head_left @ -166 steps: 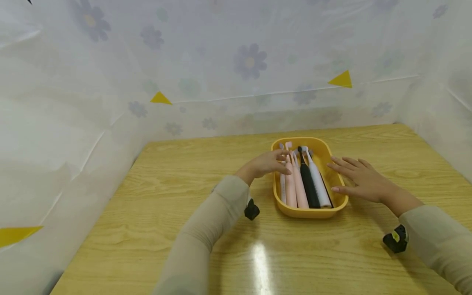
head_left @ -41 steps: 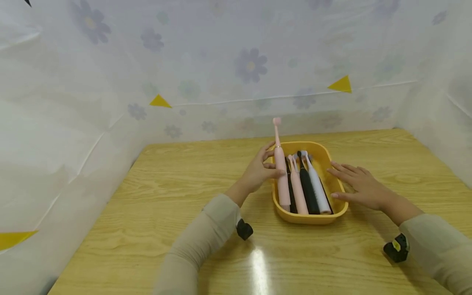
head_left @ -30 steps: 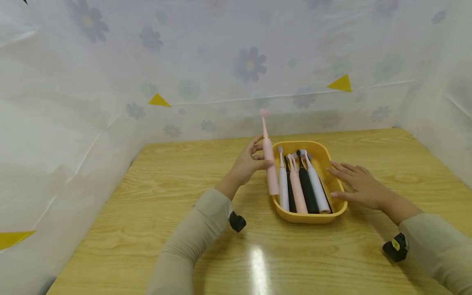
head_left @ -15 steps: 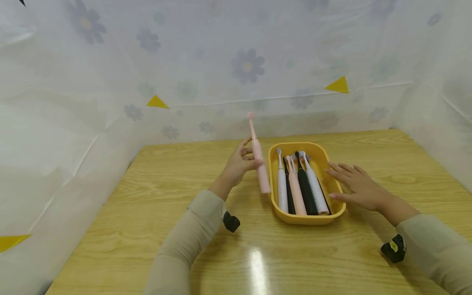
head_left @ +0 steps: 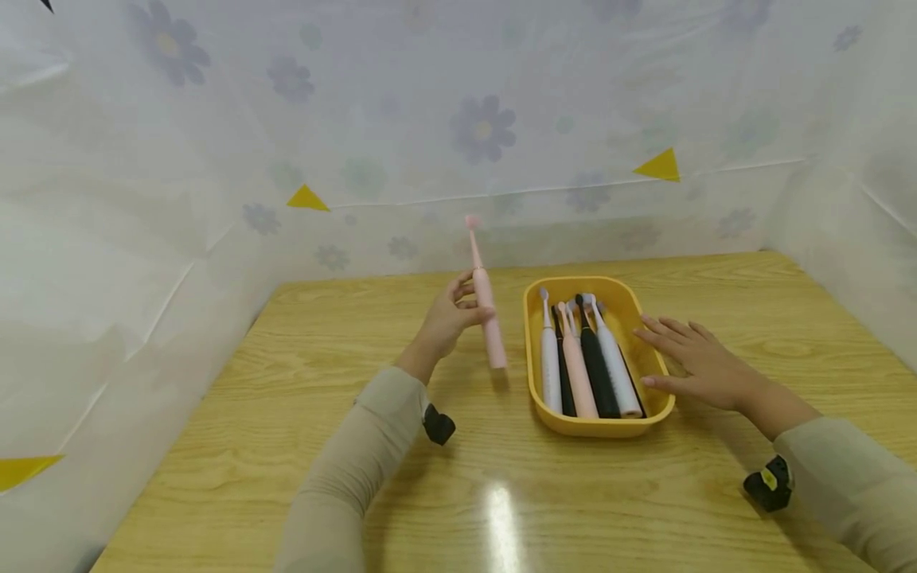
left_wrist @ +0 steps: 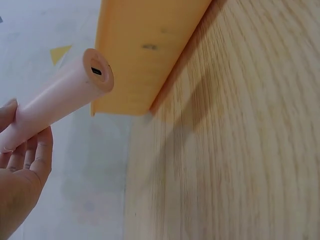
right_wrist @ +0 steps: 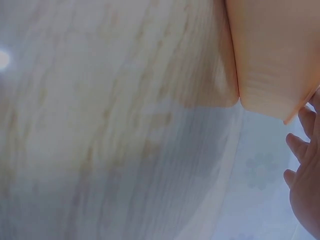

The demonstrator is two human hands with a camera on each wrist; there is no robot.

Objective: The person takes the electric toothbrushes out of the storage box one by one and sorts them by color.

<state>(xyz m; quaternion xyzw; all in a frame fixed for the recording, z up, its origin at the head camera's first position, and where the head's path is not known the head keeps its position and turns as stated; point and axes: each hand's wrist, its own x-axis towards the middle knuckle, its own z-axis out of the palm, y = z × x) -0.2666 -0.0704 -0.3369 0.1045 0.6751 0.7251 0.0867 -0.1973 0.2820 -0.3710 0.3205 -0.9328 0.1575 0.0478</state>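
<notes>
The right hand (head_left: 698, 362), fingers straight, rested at the right rim of a yellow tray (head_left: 602, 430) of toothbrushes (head_left: 598, 370) toward the table's (head_left: 236, 414) far edge; leftward, the left hand (head_left: 438, 325) gripped a pink toothbrush (head_left: 484, 290), tilted, above the surface.

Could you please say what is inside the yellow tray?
Left to right, the yellow tray holds a white toothbrush, a black one, a pink one, another black one and another white one. Further heads peek out among these; whatever lies underneath is covered.
</notes>
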